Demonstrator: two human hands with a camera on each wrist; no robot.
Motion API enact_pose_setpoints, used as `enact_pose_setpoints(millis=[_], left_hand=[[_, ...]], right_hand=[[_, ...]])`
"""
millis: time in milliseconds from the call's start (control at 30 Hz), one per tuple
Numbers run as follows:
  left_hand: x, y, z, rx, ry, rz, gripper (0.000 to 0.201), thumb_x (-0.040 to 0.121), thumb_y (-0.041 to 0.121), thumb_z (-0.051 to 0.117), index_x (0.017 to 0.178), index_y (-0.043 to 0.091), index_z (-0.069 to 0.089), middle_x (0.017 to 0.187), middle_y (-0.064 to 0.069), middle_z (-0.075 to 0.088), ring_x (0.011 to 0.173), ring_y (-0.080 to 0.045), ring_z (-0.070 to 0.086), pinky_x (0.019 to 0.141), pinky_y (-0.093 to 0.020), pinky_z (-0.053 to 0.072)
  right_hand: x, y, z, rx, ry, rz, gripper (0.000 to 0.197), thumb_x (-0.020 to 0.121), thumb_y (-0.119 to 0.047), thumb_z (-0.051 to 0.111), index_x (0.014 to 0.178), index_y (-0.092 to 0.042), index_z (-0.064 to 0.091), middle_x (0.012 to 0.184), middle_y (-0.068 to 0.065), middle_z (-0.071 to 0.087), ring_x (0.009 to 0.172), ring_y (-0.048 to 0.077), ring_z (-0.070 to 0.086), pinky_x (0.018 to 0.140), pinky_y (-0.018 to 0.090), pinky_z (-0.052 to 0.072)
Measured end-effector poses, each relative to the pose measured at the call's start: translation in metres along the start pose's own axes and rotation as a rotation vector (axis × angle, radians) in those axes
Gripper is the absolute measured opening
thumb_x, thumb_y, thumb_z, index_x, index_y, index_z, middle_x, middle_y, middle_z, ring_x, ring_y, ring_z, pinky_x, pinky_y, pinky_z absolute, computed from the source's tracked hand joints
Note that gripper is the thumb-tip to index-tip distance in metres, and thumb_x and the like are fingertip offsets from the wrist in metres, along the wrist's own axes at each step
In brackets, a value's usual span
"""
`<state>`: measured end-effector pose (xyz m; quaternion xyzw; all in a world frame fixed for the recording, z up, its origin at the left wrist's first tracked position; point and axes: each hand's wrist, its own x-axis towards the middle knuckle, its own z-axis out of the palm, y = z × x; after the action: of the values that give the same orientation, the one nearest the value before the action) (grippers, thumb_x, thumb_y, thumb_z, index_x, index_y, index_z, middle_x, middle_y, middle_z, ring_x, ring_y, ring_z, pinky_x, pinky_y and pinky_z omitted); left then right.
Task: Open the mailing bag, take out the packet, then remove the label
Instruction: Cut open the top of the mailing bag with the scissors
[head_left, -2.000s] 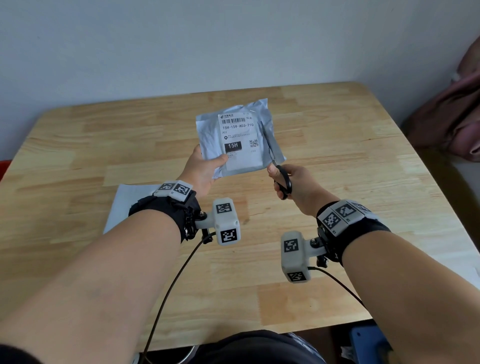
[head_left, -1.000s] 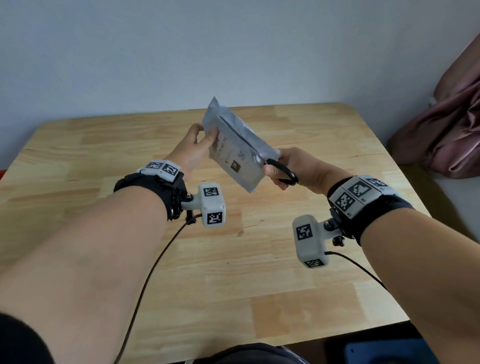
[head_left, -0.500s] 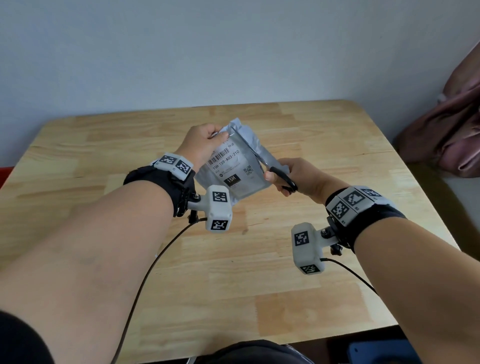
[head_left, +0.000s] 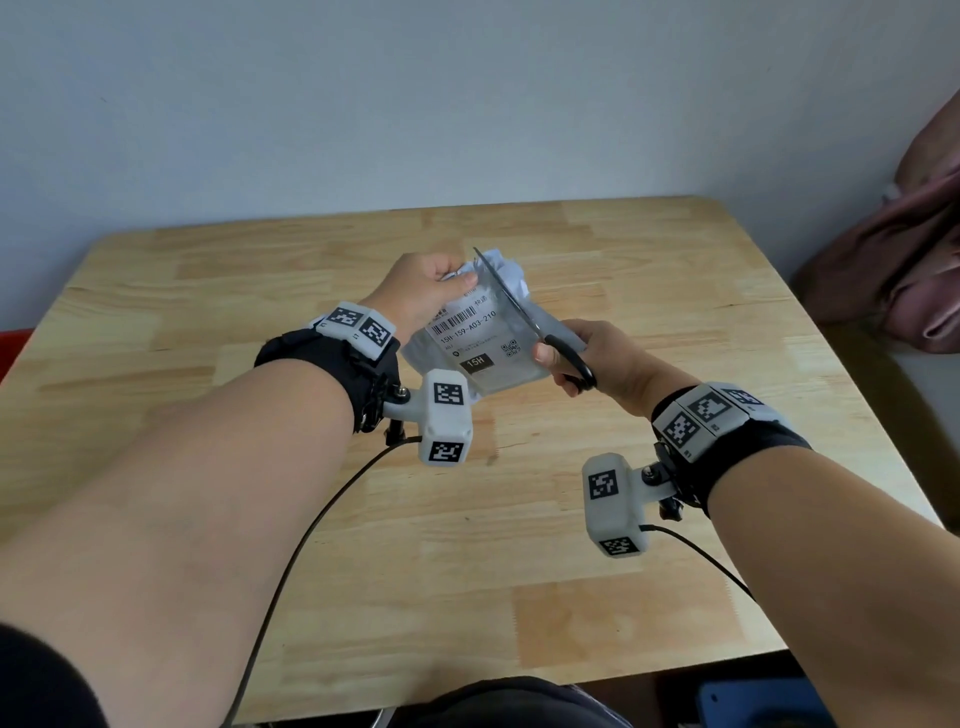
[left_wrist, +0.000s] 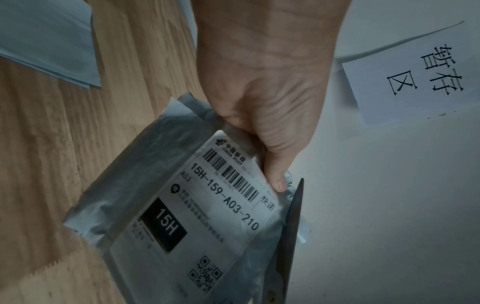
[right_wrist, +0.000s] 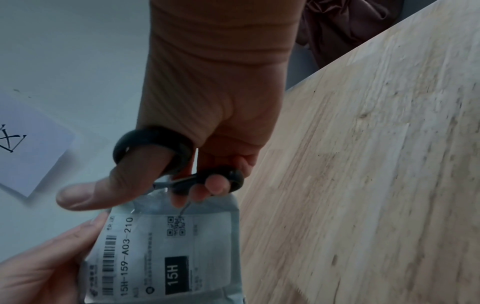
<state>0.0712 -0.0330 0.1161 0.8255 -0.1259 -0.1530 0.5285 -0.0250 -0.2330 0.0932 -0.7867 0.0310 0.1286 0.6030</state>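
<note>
A grey mailing bag hangs in the air over the wooden table. It carries a white shipping label with a barcode and a black "15H" block. My left hand pinches the bag's upper corner, thumb on the label. My right hand grips black-handled scissors, thumb through one ring. The blades lie along the bag's right edge. No packet shows.
A white sheet lies on the table to the left. A white paper with printed characters hangs on the wall behind. Pink-brown cloth is piled off the table's right side.
The left hand turned the bag from edge-on until its label faces me and shifted its hold to the upper corner. The scissors moved up along the bag's right edge.
</note>
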Motion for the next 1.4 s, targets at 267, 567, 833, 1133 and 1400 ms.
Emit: enact_pose_setpoints(millis=[267,567,833,1133,1400], left_hand=[[-0.002,0.001,0.005,0.078,-0.057,-0.034,0.010,0.090,0.022,0.061,0.086,0.015,0.067,0.083,-0.003,0.068,0.078,-0.018,0.063,0.080,-0.036,0.051],[-0.005,-0.013,0.017,0.075,-0.080,-0.102,0.019,0.090,0.018,0.061,0.104,0.007,0.069,0.088,-0.006,0.069,0.085,-0.022,0.064,0.086,-0.037,0.051],[0.000,-0.062,0.052,0.124,-0.134,-0.226,0.024,0.090,0.020,0.061,0.105,0.003,0.068,0.099,-0.018,0.070,0.083,-0.023,0.062,0.079,-0.033,0.050],[0.004,-0.087,0.062,0.180,-0.190,-0.240,0.019,0.091,0.020,0.059,0.094,0.005,0.069,0.090,-0.018,0.067,0.078,-0.023,0.058,0.073,-0.031,0.043],[0.011,-0.101,0.068,0.275,-0.146,-0.183,0.017,0.088,0.029,0.060,0.072,0.033,0.062,0.078,0.005,0.063,0.087,-0.025,0.061,0.091,-0.041,0.046]], right_hand=[[-0.003,-0.002,0.003,-0.003,-0.059,-0.002,0.027,0.082,-0.040,0.065,0.068,-0.020,0.054,0.060,0.004,0.052,0.047,0.011,0.047,0.051,0.019,0.039],[-0.001,0.020,0.002,-0.005,-0.021,0.046,0.038,0.070,-0.040,0.072,0.060,-0.011,0.049,0.053,0.007,0.050,0.043,0.016,0.043,0.044,0.020,0.037],[-0.003,0.078,0.012,0.019,-0.016,0.196,0.034,0.077,-0.029,0.076,0.055,-0.012,0.057,0.050,0.005,0.047,0.044,0.018,0.042,0.048,0.024,0.034],[0.001,0.092,0.021,0.033,-0.100,0.238,0.045,0.080,-0.042,0.069,0.069,-0.001,0.056,0.057,0.011,0.051,0.045,0.017,0.046,0.049,0.024,0.039],[0.004,0.096,0.020,0.080,-0.046,0.264,0.024,0.082,-0.022,0.072,0.082,0.001,0.064,0.046,-0.002,0.047,0.039,0.010,0.042,0.045,0.023,0.035]])
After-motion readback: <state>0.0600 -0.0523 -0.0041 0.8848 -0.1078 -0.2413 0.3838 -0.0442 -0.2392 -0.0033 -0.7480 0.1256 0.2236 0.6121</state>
